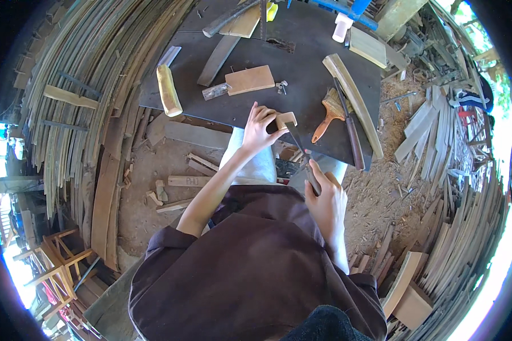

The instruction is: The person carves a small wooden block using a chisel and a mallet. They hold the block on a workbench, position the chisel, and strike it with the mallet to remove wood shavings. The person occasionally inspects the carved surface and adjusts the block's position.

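Note:
At the near edge of the dark table, my left hand is closed on a small notched wooden block, thumb and fingers pressed to its left side. My right hand is wrapped round the handle of a file-like tool. Its long, narrow dark blade slants up and left, and the tip meets the block at the notch. Whether the tool is a file or a chisel I cannot tell. A wide brush with a wooden handle lies on the table to the right, beside a second long tool with a dark handle.
On the table are a flat wooden block, a pale curved wood piece, a long wooden strip, a hammer and a white bottle. Stacked planks rise at left; more scrap wood lies at right.

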